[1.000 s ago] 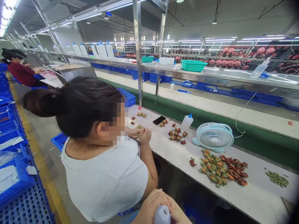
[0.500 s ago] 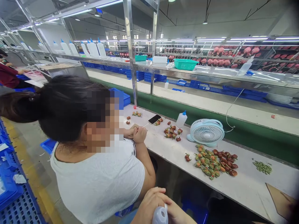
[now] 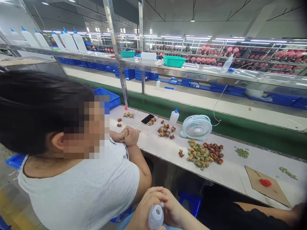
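At the bottom of the view, my left hand is closed, its fingers curled over the top of a translucent white plastic bottle. The bottle's round opening points up toward me. My right hand presses in from the other side, its fingers folded against the left hand and the bottle. Between the two hands shows a small white piece that I cannot make out. The lower part of the bottle is hidden.
A co-worker in a white shirt sits at left, hands together over the worktable. On it are brown and green figurines, a fan, a capped bottle, a phone, green pieces and cardboard with red paste.
The view has turned right, so the table and co-worker sit further left. The red paste on the cardboard and another person's arm now show at right. My hands keep their hold on the bottle.
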The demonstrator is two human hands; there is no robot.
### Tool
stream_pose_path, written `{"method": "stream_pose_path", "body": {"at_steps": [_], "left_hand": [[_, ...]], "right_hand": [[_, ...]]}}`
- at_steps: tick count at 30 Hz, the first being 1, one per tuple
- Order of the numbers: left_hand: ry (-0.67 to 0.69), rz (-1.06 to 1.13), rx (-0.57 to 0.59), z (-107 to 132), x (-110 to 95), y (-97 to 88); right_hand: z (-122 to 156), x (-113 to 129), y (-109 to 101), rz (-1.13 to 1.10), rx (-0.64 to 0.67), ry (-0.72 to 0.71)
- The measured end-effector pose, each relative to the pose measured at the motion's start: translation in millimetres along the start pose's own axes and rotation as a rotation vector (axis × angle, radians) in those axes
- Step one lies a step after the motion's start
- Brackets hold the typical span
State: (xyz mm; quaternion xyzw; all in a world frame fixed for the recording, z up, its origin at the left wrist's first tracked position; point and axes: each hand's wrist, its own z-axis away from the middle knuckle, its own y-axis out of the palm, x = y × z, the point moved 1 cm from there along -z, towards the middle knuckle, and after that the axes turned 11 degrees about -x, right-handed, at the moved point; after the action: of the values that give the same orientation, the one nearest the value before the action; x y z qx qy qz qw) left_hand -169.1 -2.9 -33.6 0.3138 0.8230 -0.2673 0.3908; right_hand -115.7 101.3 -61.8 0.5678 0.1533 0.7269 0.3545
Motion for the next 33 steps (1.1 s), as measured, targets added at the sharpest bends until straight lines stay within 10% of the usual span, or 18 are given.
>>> {"method": "stream_pose_path", "body": {"at_steps": [8,33], "left_hand": [[-0.207,-0.003,0.05,-8.0,-14.6,-8.5],[-0.417,0.104,0.17,-14.4,-17.4,-16.8]], "right_hand": [[7.6,60.5,-32.4,0.202,-0.11,-0.305],[38.5,97.8,38.3,0.497,0.118,-0.481]]}}
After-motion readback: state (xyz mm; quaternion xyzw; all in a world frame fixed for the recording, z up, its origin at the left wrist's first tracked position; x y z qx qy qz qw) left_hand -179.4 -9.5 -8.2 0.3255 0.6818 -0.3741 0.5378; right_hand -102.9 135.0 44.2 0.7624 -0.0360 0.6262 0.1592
